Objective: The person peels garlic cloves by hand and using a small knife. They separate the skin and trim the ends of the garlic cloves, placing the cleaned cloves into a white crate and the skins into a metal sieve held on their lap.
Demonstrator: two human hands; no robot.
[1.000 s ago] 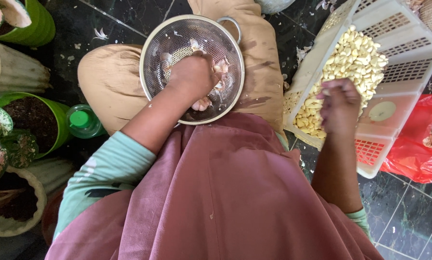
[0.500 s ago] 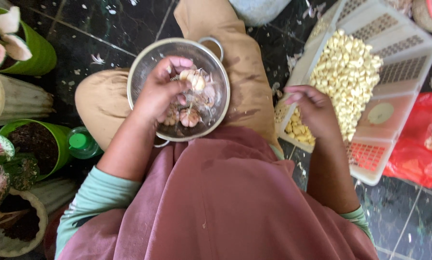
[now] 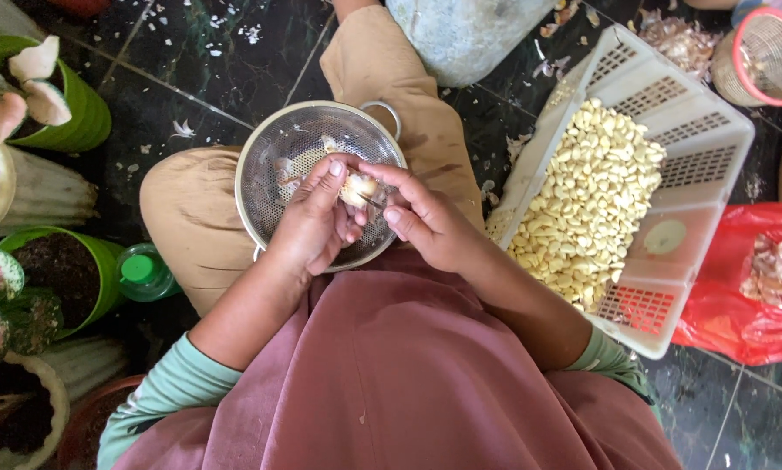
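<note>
A strainer rests on the person's lap; both hands meet over it around a garlic clove. To the right, a basket holds peeled cloves.

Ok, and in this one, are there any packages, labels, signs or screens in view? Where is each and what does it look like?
No signs, screens or readable labels show.
Red plastic bag: on the floor at the right edge, crumpled, holding garlic skins.
Green-capped plastic bottle: on the floor left of the person's knee, seen from above, clear green.
Pale sack-like bundle: top centre, rounded, grey-white.
</note>
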